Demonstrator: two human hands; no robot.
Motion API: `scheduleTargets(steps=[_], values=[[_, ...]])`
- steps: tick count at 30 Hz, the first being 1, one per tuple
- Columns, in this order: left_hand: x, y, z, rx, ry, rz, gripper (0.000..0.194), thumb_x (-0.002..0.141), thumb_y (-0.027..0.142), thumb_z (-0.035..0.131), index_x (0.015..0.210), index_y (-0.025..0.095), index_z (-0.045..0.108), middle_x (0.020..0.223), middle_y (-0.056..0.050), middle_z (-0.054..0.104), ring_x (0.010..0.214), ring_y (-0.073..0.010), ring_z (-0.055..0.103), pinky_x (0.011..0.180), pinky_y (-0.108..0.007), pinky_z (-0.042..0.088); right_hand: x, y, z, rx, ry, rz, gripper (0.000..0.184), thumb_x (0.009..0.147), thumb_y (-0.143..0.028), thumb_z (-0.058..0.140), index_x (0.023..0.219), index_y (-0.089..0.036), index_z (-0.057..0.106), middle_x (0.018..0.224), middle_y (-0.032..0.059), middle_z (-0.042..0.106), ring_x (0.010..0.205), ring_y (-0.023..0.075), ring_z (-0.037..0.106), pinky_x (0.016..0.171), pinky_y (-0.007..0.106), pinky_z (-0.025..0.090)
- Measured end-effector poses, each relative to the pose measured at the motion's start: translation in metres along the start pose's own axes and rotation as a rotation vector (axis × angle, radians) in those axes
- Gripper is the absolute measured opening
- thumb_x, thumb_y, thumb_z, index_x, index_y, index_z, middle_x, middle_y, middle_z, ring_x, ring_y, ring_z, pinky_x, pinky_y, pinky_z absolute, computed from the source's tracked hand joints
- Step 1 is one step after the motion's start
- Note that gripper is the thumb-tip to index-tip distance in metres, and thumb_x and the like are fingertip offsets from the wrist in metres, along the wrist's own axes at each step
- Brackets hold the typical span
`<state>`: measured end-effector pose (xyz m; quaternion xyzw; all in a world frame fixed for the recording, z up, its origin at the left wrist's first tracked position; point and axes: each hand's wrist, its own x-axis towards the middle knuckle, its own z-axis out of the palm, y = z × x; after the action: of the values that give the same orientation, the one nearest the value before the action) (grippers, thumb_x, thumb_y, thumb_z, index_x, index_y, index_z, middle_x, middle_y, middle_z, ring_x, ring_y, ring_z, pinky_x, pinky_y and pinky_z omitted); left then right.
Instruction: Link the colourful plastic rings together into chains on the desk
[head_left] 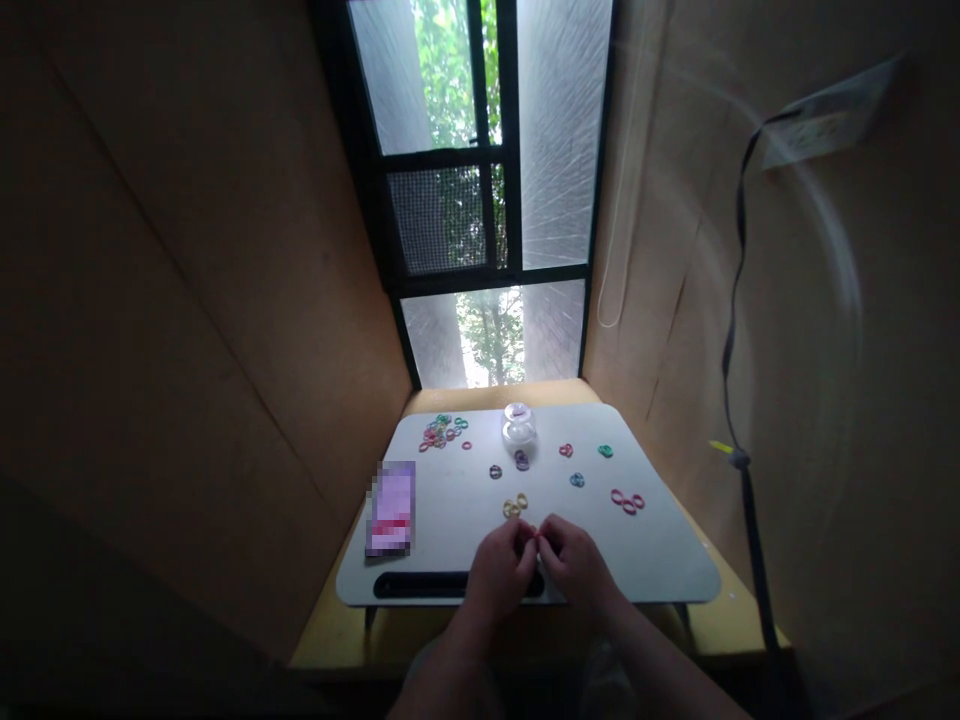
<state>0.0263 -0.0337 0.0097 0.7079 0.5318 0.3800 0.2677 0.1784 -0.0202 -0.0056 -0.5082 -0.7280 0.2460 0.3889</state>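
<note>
My left hand (pixel 501 572) and my right hand (pixel 576 562) meet over the near edge of a white lap desk (pixel 660 560). Both have fingers pinched together around a tiny red piece between them, too small to name. Just beyond my fingertips lie yellow rubber bands (pixel 514 505). Further out are a purple band (pixel 521 460), a blue one (pixel 576 480), pink ones (pixel 627 499), a green one (pixel 604 451) and a red one (pixel 565 450). A mixed pile of coloured bands (pixel 441 432) sits at the far left. A small white round container (pixel 519 424) stands at the far middle.
A phone (pixel 391 508) lies on the desk's left side. A dark slot (pixel 420 584) runs along the near edge. Brown cardboard walls close in left and right. A window (pixel 487 190) is ahead. A dark cable (pixel 739 330) hangs on the right wall.
</note>
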Motion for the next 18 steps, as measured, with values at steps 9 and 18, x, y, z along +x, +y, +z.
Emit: scheduleTargets(steps=[9,18], values=[[-0.0015,0.0006,0.0002,0.010,0.003,0.018,0.010,0.087,0.023,0.052,0.083,0.020,0.061,0.078,-0.001,0.066,0.072,-0.0156,0.059,0.067,-0.025,0.042,-0.0014,0.0011,0.0006,-0.019,0.002,0.002,0.016,0.085,-0.028,0.048,0.071,-0.022,0.050,0.065,-0.0007,0.059,0.061,0.0151,0.053,0.058,0.025,0.036],[-0.0018,-0.0001,0.0014,0.015,0.007,0.024,0.010,0.087,0.022,0.052,0.083,0.020,0.061,0.078,-0.002,0.066,0.071,-0.0156,0.059,0.067,-0.025,0.042,-0.0025,-0.0003,-0.0006,-0.012,0.000,-0.009,0.015,0.085,-0.027,0.048,0.072,-0.021,0.051,0.065,-0.0009,0.059,0.061,0.0148,0.053,0.058,0.025,0.037]])
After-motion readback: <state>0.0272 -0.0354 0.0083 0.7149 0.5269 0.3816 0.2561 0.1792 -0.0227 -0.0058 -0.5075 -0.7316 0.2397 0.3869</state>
